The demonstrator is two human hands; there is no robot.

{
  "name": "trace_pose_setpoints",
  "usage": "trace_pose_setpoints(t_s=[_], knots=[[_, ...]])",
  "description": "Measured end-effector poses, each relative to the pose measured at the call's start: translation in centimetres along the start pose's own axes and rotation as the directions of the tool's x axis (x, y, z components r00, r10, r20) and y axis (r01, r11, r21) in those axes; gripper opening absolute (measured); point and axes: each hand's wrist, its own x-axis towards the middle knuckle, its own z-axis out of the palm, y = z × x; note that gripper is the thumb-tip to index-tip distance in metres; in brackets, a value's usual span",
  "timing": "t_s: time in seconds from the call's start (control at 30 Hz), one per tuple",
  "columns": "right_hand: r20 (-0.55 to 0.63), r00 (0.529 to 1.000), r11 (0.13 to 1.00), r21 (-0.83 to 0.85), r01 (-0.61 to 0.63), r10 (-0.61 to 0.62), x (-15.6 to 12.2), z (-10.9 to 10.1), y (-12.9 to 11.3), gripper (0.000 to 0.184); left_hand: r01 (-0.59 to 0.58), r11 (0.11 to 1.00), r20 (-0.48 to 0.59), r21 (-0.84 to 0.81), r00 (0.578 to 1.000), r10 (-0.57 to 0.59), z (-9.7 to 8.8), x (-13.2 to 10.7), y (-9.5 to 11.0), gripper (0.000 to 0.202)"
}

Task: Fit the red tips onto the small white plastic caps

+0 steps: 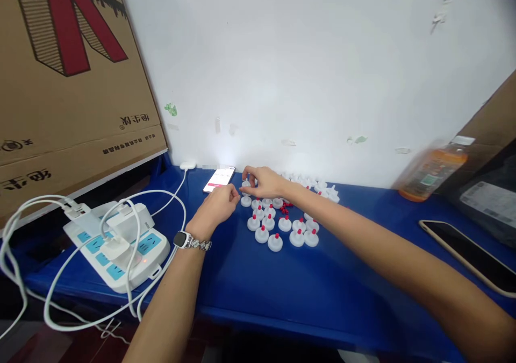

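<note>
My left hand (pixel 223 203), with a watch (pixel 181 239) on its wrist, is closed in a pinch beside the phone. Whatever lies between its fingertips is too small or hidden to name. My right hand (pixel 264 182) reaches across to the left, its thumb and forefinger curled round a white nozzle cap (pixel 245 183), partly hidden by the fingers. Just below the thumb stands another white cap (pixel 245 201). Several white caps with red tips (pixel 275 242) stand upright in front of my right forearm. Loose red tips (pixel 284 208) lie among them, and plain white nozzle caps (pixel 332 193) are heaped behind the forearm.
A lit phone (pixel 219 179) lies near the wall. At left, a power strip (pixel 137 269) carries plugs and looped white cables, below a large cardboard box (pixel 80 99). On the right are an orange drink bottle (pixel 437 169) and a dark-screened phone (pixel 470 255). The blue table's (pixel 258 293) front edge runs below.
</note>
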Motion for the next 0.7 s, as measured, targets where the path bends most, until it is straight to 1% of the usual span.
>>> trace_pose_setpoints(t_s=[0.03,0.07,0.13,0.17,0.23,0.3,0.33,0.37,0.4,0.43,0.5,0.57,0.6,0.63,0.7], knots=[[0.018,1.000,1.000,0.001,0.010,-0.010,-0.2,0.0,-0.1,0.033,-0.002,1.000,-0.003,0.004,1.000,0.002,-0.1,-0.1,0.0,0.014],[0.051,0.999,1.000,-0.004,0.018,-0.018,-0.2,0.1,-0.1,0.029,-0.006,1.000,-0.005,0.006,1.000,0.006,-0.2,-0.1,0.1,0.013],[0.116,0.993,1.000,0.013,0.015,-0.016,-0.3,0.1,-0.1,0.015,-0.013,1.000,-0.005,0.006,1.000,0.013,-0.4,-0.2,0.2,0.013],[0.117,0.993,0.998,0.058,-0.002,-0.005,-0.3,0.1,0.0,0.009,-0.027,1.000,-0.018,0.005,0.999,0.027,-0.5,-0.3,0.4,0.013],[0.045,0.998,0.973,0.226,-0.049,0.040,-0.8,-0.2,0.1,0.008,-0.096,0.995,-0.105,-0.006,0.990,0.095,-0.5,-0.3,1.1,0.016],[-0.072,0.991,0.902,0.424,-0.075,0.117,-2.0,-0.9,-0.1,0.018,-0.215,0.976,-0.215,-0.033,0.955,0.204,-0.4,-0.5,2.3,0.027],[-0.121,0.981,0.861,0.503,-0.073,0.154,-2.9,-1.3,-0.2,0.023,-0.274,0.960,-0.248,-0.056,0.935,0.252,-0.2,-0.6,3.0,0.034],[-0.156,0.970,0.826,0.560,-0.067,0.184,-3.9,-1.7,-0.4,0.028,-0.320,0.944,-0.233,-0.078,0.927,0.295,0.0,-0.7,3.8,0.039],[-0.180,0.962,0.801,0.595,-0.060,0.205,-5.0,-2.1,-0.6,0.032,-0.347,0.933,-0.189,-0.095,0.927,0.325,0.2,-0.8,4.6,0.041],[-0.198,0.956,0.791,0.609,-0.055,0.218,-6.1,-2.5,-0.8,0.034,-0.359,0.926,-0.137,-0.116,0.929,0.343,0.5,-1.0,5.2,0.037],[-0.242,0.940,0.817,0.574,-0.060,0.239,-8.3,-3.0,-0.9,0.035,-0.369,0.917,-0.059,-0.154,0.929,0.365,1.1,-1.2,6.3,0.032],[-0.290,0.916,0.868,0.483,-0.112,0.279,-10.1,-3.4,-0.4,0.033,-0.373,0.912,-0.034,-0.169,0.927,0.373,1.5,-1.4,6.7,0.029],[-0.286,0.911,0.889,0.431,-0.156,0.298,-10.7,-3.4,-0.1,0.030,-0.374,0.913,-0.033,-0.162,0.927,0.374,1.6,-1.4,6.8,0.029],[-0.258,0.914,0.904,0.375,-0.204,0.314,-11.3,-3.5,0.3,0.026,-0.373,0.916,-0.032,-0.145,0.928,0.372,1.6,-1.4,6.8,0.029],[-0.145,0.938,0.930,0.244,-0.275,0.315,-11.8,-3.6,0.9,0.016,-0.362,0.926,-0.030,-0.103,0.932,0.361,1.6,-1.5,6.7,0.031]])
